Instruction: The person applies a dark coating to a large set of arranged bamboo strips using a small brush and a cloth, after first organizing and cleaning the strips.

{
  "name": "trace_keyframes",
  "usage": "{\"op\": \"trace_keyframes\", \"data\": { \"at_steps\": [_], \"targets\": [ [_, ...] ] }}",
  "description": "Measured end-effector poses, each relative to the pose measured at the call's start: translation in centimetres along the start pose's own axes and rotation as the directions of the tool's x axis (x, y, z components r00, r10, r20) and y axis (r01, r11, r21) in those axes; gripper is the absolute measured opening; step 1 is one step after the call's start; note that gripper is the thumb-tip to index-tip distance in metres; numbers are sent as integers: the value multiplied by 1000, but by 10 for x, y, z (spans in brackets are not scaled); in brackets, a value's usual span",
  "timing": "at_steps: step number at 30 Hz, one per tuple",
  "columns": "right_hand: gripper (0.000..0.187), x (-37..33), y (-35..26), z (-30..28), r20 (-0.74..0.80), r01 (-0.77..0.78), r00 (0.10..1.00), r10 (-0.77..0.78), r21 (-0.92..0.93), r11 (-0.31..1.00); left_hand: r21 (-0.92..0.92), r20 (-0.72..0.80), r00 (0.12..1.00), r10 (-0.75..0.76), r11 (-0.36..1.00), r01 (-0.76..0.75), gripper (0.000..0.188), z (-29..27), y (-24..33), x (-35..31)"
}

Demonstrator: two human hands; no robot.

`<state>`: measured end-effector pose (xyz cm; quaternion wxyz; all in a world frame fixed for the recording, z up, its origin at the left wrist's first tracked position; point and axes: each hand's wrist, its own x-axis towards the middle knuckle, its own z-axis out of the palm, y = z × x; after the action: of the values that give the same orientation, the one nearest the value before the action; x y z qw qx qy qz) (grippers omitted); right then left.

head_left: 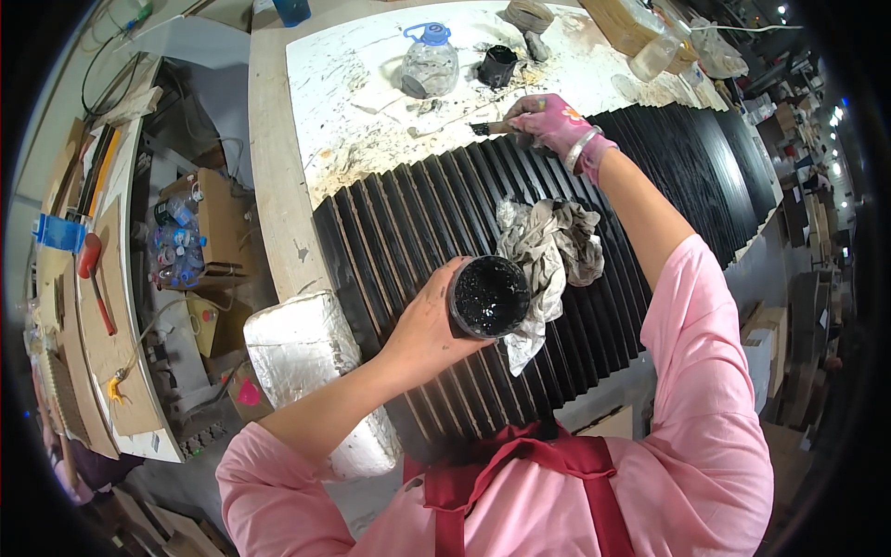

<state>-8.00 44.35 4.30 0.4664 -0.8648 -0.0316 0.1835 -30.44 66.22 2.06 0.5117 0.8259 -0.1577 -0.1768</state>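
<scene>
My bare left hand (429,320) is wrapped round a cup of glossy black paint (490,297), held above the black strips. My right hand (549,123), in a pink glove, grips a paintbrush (495,127) at the far ends of the strips. The brush's dark bristles point left, over the messy white board. Many long black strips (408,209) lie side by side across the table, with brownish lines between those on the left. A crumpled, stained rag (549,255) rests on the strips just right of the cup.
Beyond the strips, a paint-spattered white board (348,121) bears a clear plastic jug (430,70) with a blue handle and a small black cup (497,67). A wrapped white block (302,348) sits at the near left. A box of bottles (223,227) stands farther left.
</scene>
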Motion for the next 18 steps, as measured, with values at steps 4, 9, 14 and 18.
{"op": "trace_keyframes", "data": {
  "at_steps": [4, 9, 14, 18],
  "targets": [
    [15, 18, -3, 8, 35, 38, 999, -35, -76, 996, -5, 11, 1000, -20, 1000, 20, 86, 1, 0, 1],
    [19, 28, -8, 19, 127, 97, 989, -77, -160, 982, 65, -20, 1000, -7, 998, 8, 93, 2, -1, 2],
    [20, 34, -4, 27, 225, 173, 965, -135, -157, 972, 78, -22, 1000, 18, 997, -16, 93, 2, -3, 2],
    [15, 41, -4, 25, 22, 95, 995, -93, -371, 924, 81, -25, 1000, 20, 997, -18, 93, 3, -3, 2]
  ]
}}
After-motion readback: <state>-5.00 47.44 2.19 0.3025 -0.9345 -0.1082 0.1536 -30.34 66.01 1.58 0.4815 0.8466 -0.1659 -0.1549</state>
